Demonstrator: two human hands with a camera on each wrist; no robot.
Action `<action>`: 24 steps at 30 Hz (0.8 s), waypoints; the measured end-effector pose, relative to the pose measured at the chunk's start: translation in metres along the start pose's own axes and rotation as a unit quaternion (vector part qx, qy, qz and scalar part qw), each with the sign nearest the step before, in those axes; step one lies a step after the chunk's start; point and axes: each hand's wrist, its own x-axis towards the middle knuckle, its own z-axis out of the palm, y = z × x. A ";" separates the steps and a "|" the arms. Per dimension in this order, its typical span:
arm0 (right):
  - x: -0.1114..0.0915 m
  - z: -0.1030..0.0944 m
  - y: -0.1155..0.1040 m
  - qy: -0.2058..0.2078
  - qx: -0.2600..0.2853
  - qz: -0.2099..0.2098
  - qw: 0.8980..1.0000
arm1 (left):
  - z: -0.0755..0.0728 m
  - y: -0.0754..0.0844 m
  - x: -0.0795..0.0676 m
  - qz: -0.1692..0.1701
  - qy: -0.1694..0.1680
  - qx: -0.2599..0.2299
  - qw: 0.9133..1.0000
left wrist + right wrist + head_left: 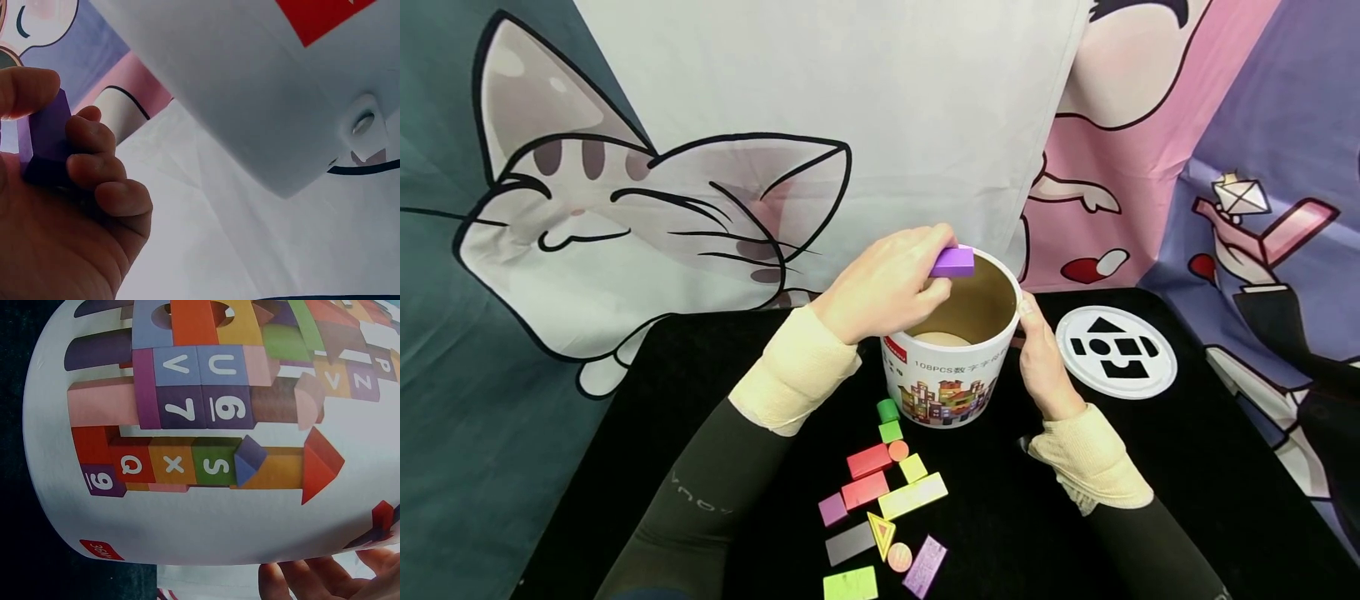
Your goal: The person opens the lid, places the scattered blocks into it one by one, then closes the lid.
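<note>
1. Purple rectangular block (pixel 953 263): pinched by the nearer left hand (pixel 887 282), jutting rightward, visible length crosswise at the mouth of the white, printed, round bucket (pixel 953 392).
2. The right hand (pixel 1046 367) touches the bucket's right side; whether gripping, I can't tell.

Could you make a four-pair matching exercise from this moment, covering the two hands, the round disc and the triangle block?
Column one
1. Left hand
2. Right hand
3. Round disc
4. Triangle block

Column two
A. White, with dark shapes
B. At the side of the bucket
C. Yellow, among the loose blocks
D. Holding a purple block

Right pairs: 1-D, 2-B, 3-A, 4-C
</note>
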 end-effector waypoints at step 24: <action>0.000 0.000 0.000 -0.001 0.011 0.008 1.000 | 0.000 -0.008 -0.036 -0.025 -0.043 0.005 0.999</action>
